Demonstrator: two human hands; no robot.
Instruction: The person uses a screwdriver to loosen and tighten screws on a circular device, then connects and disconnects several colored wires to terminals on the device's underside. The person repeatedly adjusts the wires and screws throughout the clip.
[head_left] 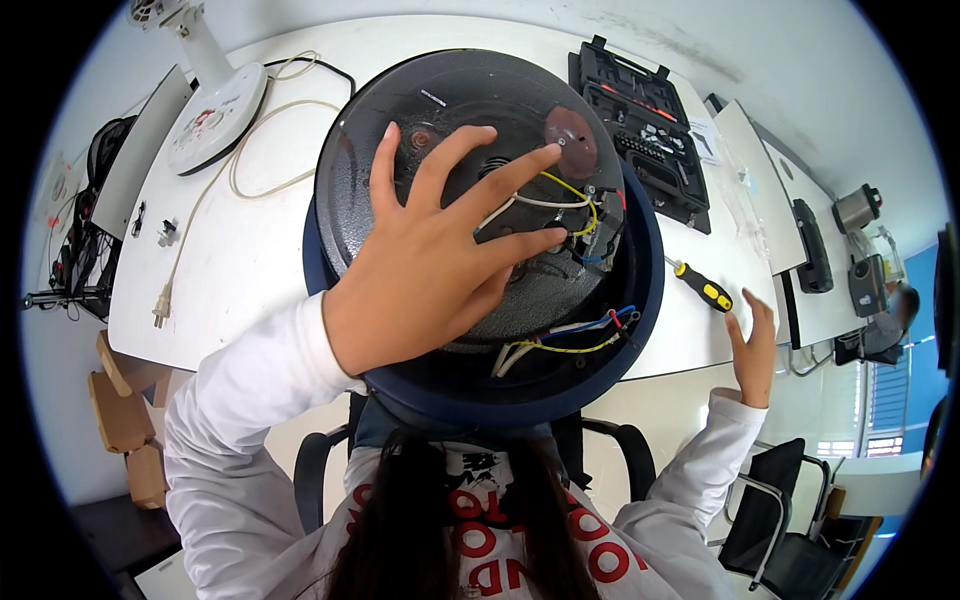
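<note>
My left hand [430,270] lies with fingers spread on the dark, round metal underside [500,90] of an appliance. This plate sits tilted inside a dark blue round housing [470,400] at the table's near edge. Yellow, blue and white wires [585,210] run by my fingertips, and more wires [570,335] come out at the near right of the housing. On the right, my right hand [752,355] has its thumb and fingers apart, beside the handle end of a yellow and black screwdriver [705,288] lying on the table. Whether it touches the handle, I cannot tell.
A black toolbox [650,130] lies unfolded at the back right, with sockets and bits in it. At the left stand a white fan base [220,115] and its cord with a plug [160,305]. Small dark parts [167,232] lie near that cord. Chairs [780,510] stand behind right.
</note>
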